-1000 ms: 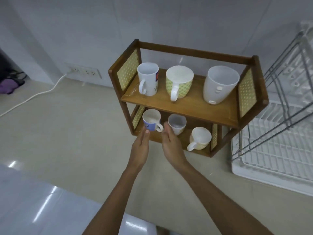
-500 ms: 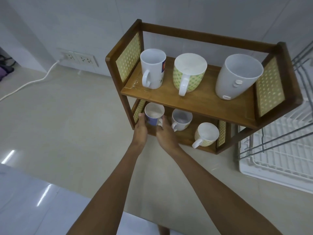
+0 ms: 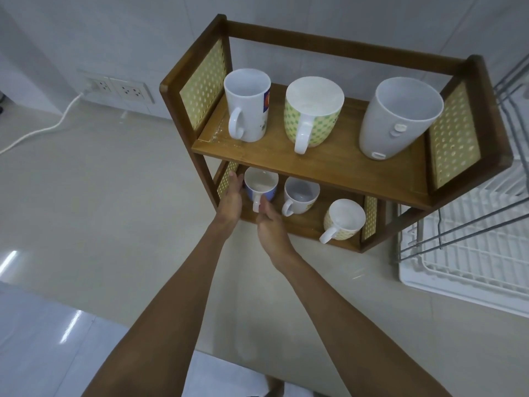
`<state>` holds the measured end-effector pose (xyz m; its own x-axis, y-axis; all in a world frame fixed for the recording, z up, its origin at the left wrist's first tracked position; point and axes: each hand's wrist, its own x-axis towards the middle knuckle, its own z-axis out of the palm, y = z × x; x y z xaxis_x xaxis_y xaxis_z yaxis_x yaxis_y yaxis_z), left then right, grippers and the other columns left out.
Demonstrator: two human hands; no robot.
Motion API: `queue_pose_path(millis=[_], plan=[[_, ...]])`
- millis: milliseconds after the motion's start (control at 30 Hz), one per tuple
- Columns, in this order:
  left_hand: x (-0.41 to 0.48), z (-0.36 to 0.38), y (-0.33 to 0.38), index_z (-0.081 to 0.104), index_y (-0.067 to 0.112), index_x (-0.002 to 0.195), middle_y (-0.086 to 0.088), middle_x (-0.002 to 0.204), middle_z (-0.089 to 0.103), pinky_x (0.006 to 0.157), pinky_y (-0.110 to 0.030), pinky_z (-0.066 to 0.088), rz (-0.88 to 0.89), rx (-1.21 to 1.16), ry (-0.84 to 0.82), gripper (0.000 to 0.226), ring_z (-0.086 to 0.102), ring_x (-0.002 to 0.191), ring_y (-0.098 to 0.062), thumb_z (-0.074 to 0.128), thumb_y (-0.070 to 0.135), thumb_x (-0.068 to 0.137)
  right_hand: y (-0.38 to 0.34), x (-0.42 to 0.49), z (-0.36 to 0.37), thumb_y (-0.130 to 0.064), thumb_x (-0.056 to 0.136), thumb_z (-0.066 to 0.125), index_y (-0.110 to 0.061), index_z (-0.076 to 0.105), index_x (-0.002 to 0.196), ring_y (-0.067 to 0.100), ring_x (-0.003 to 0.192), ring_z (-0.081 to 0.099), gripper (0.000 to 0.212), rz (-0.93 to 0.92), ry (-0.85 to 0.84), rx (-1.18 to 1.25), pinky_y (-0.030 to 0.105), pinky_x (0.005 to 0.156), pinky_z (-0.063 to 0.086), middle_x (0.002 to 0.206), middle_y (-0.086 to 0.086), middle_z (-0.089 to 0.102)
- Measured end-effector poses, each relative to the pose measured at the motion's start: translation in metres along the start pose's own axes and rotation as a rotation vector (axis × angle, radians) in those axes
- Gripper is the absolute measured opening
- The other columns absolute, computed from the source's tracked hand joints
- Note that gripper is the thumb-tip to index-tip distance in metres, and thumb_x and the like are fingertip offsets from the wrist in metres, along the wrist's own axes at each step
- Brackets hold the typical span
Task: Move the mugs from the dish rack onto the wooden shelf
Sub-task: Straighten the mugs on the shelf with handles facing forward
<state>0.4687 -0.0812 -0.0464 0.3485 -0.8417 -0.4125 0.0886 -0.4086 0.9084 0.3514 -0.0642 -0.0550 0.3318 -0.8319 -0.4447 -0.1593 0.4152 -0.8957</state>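
Since a second ago the blue mug has gone from the front edge of the wooden shelf to a spot further in on the lower tier, at its left end, partly under the upper board. The view has also come closer and tilted, so the shelf fills more of the picture.

The left hand lies flat against the left side of the blue mug, fingers straight and together, not wrapped round it. The right hand is just in front of the mug's white handle, fingers loosely extended, its fingertips at the handle; whether they touch it I cannot tell.

The blue mug is small, with a white inside and a white handle that points toward the person. It stands upright and looks empty.

On the lower tier, right of the blue mug, stand a small white mug and, nearest the shelf's right end, a small yellow-patterned mug. On the upper tier stand a tall white mug at the left, a green-dotted mug in the middle and a large pale grey mug at the right. All stand upright with nothing seen inside.

The white dish rack stands on the surface just right of the shelf; its visible part holds no mugs.
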Motion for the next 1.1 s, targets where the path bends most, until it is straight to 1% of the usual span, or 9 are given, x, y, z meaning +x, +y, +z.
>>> queue_pose_path(millis=[167,367,433,533,633,700,867,1000,1100], plan=[[-0.002,0.001,0.004,0.043,0.027,0.155,-0.005,0.159,0.048,0.125,-0.052,0.026,0.001,-0.006,-0.016,0.072,0.038,0.151,-0.026,0.008,0.062,0.104,-0.004,-0.001,0.005,-0.045,0.096,0.04,-0.041,0.036,0.15,-0.008,0.114,0.047,0.054,0.003,-0.029,-0.004,0.01,0.087,0.037,0.133,-0.027,0.048],[-0.019,0.005,0.007,0.046,0.03,0.153,0.0,0.157,0.05,0.122,-0.043,0.031,0.067,-0.047,0.086,0.063,0.041,0.148,-0.02,0.019,0.062,0.105,-0.006,-0.015,-0.017,-0.022,0.102,0.041,-0.041,0.045,0.146,-0.017,0.096,0.059,0.048,-0.049,-0.017,-0.074,0.006,0.074,0.045,0.123,-0.035,0.059],[-0.039,0.012,0.0,0.051,0.034,0.149,0.007,0.152,0.055,0.116,-0.033,0.036,0.17,-0.117,0.138,0.06,0.047,0.144,-0.012,0.028,0.064,0.103,-0.004,-0.027,-0.035,-0.013,0.1,0.043,-0.041,0.047,0.145,-0.022,0.105,0.055,0.053,-0.096,0.039,-0.03,0.005,0.089,0.043,0.117,-0.048,0.056],[-0.071,0.033,-0.021,0.055,0.038,0.145,0.02,0.148,0.058,0.107,-0.013,0.036,0.232,-0.118,0.105,0.059,0.047,0.139,0.005,0.034,0.068,0.099,0.001,-0.041,-0.069,-0.017,0.104,0.046,-0.032,0.045,0.151,-0.012,0.124,0.048,0.049,-0.076,0.154,0.031,0.021,0.109,0.034,0.134,-0.034,0.051],[-0.08,0.056,-0.033,0.057,0.045,0.138,0.035,0.133,0.06,0.098,-0.002,0.035,0.186,-0.039,0.032,0.047,0.048,0.132,0.013,0.036,0.065,0.1,-0.005,-0.043,-0.086,-0.022,0.104,0.044,-0.04,0.047,0.144,-0.024,0.102,0.052,0.043,-0.117,0.253,-0.016,-0.001,0.085,0.036,0.112,-0.046,0.055],[-0.076,0.068,-0.035,0.051,0.046,0.142,0.028,0.135,0.057,0.1,-0.01,0.033,0.15,0.018,-0.012,0.044,0.048,0.133,0.005,0.033,0.06,0.104,-0.008,-0.033,-0.091,-0.016,0.105,0.042,-0.028,0.05,0.14,-0.006,0.095,0.059,0.038,-0.119,0.309,-0.042,-0.004,0.072,0.037,0.104,-0.023,0.06],[-0.072,0.085,-0.041,0.047,0.048,0.145,0.022,0.142,0.05,0.105,-0.021,0.03,0.145,0.053,-0.025,0.043,0.042,0.131,0.002,0.031,0.057,0.106,-0.012,-0.015,-0.089,-0.017,0.102,0.041,-0.022,0.05,0.142,0.016,0.113,0.055,0.041,-0.075,0.281,-0.122,0.029,0.095,0.041,0.124,-0.001,0.062],[-0.081,0.092,-0.044,0.049,0.065,0.123,0.039,0.124,0.054,0.093,-0.009,0.031,0.115,0.061,-0.016,0.027,0.049,0.11,0.025,0.031,0.054,0.107,-0.019,-0.007,-0.088,-0.017,0.102,0.044,-0.022,0.05,0.143,0.011,0.108,0.057,0.042,-0.062,0.275,-0.112,0.028,0.093,0.043,0.123,-0.004,0.063],[-0.085,0.097,-0.047,0.051,0.055,0.132,0.026,0.135,0.054,0.103,-0.018,0.033,0.119,0.063,-0.034,0.033,0.049,0.114,0.023,0.03,0.05,0.108,-0.022,-0.002,-0.089,-0.015,0.104,0.042,-0.015,0.052,0.137,-0.002,0.089,0.062,0.034,-0.025,0.251,-0.05,0.014,0.076,0.047,0.109,-0.001,0.065]])
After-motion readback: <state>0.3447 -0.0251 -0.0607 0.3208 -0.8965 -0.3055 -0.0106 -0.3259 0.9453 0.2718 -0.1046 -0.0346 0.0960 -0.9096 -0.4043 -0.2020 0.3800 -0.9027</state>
